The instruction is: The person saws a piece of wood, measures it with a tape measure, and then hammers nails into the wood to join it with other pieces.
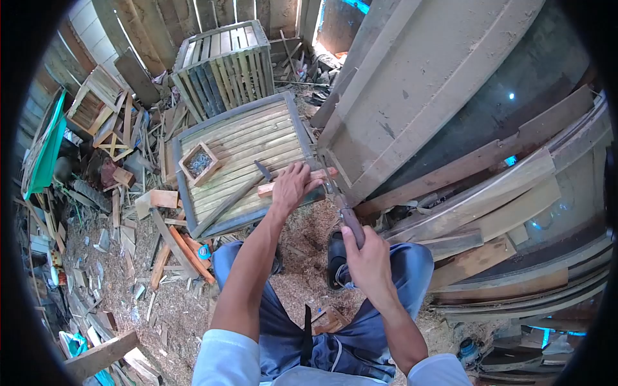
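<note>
The left hand (295,185) is pressing palm-down on the wood strip (267,190), its fingers closing over the top, presumably to stop it from sliding or rolling. The strip is lying across the right side of the low slatted bench (257,132), its far end sticking out past the frame — likely to give the blade room clear of the slats. The right hand (368,254) is gripping the handle of a saw (352,225), fingers wrapping it and thumb lying along it, which is probably steadying the angle. The blade is pointing away from the body and meeting the strip near that overhanging end; whether it is touching the wood is hard to tell.

What looks like a hammer (262,170) is resting just beside the left hand, and an open wooden box (209,174) is holding small metal pieces, probably nails — both within easy reach.
</note>
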`<state>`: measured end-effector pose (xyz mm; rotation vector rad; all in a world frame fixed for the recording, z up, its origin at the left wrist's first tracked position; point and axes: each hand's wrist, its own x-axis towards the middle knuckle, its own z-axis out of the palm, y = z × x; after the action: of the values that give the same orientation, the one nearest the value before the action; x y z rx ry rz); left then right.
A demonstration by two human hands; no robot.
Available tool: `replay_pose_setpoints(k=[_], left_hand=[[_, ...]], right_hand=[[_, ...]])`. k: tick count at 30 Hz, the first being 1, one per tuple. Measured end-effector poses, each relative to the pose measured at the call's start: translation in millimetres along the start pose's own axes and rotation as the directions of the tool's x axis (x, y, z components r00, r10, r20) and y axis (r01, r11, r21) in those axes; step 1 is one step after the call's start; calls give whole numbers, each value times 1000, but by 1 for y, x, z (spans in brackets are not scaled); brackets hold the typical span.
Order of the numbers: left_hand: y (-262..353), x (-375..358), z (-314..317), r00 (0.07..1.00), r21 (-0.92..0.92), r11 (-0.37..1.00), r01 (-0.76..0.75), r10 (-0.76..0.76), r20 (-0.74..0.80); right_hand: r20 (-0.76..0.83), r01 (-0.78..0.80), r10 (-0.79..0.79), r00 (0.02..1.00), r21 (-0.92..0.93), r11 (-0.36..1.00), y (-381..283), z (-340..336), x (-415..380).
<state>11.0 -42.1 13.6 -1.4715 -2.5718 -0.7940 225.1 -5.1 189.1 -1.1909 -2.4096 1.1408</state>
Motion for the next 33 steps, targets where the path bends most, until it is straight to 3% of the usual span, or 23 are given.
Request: replay_pose_setpoints(k=[5,11,13,15,16,19,20,23,24,27,30,33], left_hand=[[-2,-1,0,1000,24,999,-23,23,-10],[-2,1,3,1000,24,1000,7,-7,29],[-3,0,1,998,21,999,25,-27,62],[-3,0,2,999,-1,1000,26,-26,45],[-2,0,4,999,-13,1000,24,-24,38],[-3,-1,5,1000,-9,1000,11,-11,24],[-4,-1,5,999,7,1000,15,-16,37],[-1,-2,3,998,39,999,16,-19,67],[0,-2,2,998,41,999,14,-17,62],[-3,1,-2,998,51,998,27,-30,55],[0,1,2,998,21,1000,23,-24,61],[-5,2,3,999,-2,1000,13,-13,47]], right_hand=[[-2,-34,34,999,-42,999,4,19,8],[-61,37,-31,998,96,995,34,22,14],[84,-186,166,983,464,866,64,32,16],[238,-341,249,939,745,574,72,30,14],[255,-342,235,938,795,501,72,31,11],[113,-219,188,976,472,854,59,26,6],[-15,27,-26,1000,99,995,61,29,7],[-62,68,-71,996,-56,996,37,35,5],[4,8,-7,1000,-36,999,20,26,4],[-21,45,-45,999,-39,998,3,9,-12],[35,-50,51,998,-28,998,-9,-21,-37],[5,-37,37,999,-60,998,-3,-26,-46]])
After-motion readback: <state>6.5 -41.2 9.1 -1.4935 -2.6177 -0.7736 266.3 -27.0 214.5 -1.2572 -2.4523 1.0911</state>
